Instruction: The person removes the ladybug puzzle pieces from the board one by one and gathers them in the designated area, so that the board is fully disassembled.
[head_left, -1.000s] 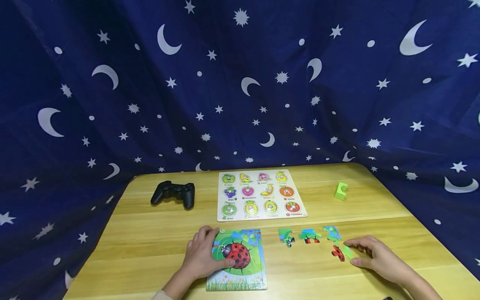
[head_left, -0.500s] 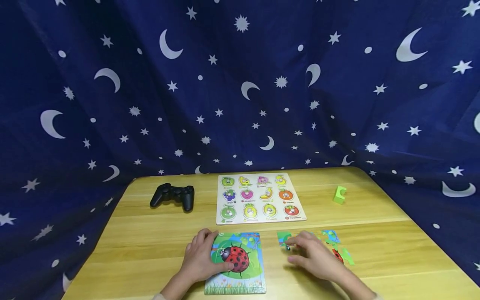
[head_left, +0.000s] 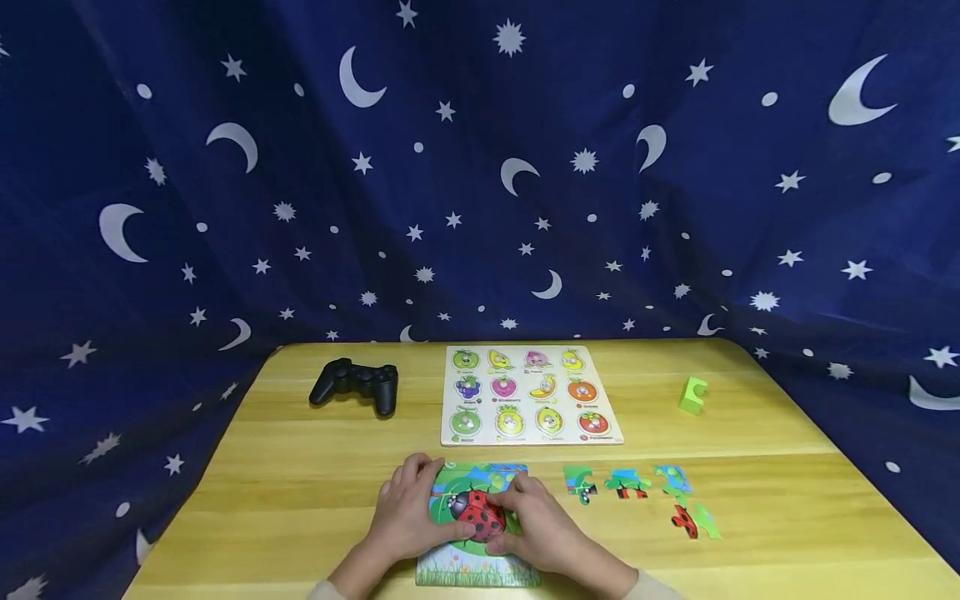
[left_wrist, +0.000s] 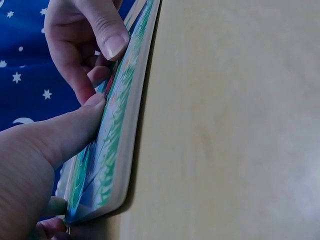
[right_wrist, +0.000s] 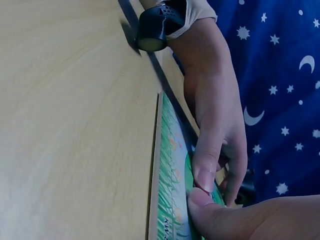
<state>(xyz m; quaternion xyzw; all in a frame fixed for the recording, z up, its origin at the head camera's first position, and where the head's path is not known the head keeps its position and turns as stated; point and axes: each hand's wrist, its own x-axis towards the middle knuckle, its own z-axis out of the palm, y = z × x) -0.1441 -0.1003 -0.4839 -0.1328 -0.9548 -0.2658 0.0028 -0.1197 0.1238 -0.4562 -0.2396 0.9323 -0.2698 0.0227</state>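
Observation:
A ladybug jigsaw board [head_left: 478, 575] lies on the table in the head view. My left hand [head_left: 405, 515] holds its left side, the thumb resting on the ladybug picture and fingertips at the far left edge. Over the board's right half, my right hand [head_left: 543, 529] has its bent index finger and thumb on the picture. Its fingertips meet the ladybug close to my left thumb; whether they pinch a piece is hidden. In the left wrist view, the right hand [left_wrist: 82, 45] reaches over the tilted-looking board [left_wrist: 112, 165]. The right wrist view shows both thumbs close together.
Loose jigsaw pieces lie to the right: a head piece [head_left: 581, 483], a blue-green piece [head_left: 628, 482], a corner piece [head_left: 672, 479], a red spotted piece [head_left: 683, 522] and a green piece [head_left: 707, 522]. Beyond are a fruit board [head_left: 528, 396], game controller [head_left: 356, 385] and green block [head_left: 693, 395].
My right hand has moved left from beside the red and green loose pieces, past the others, onto the ladybug board. The loose pieces stay in place. My left hand keeps its hold.

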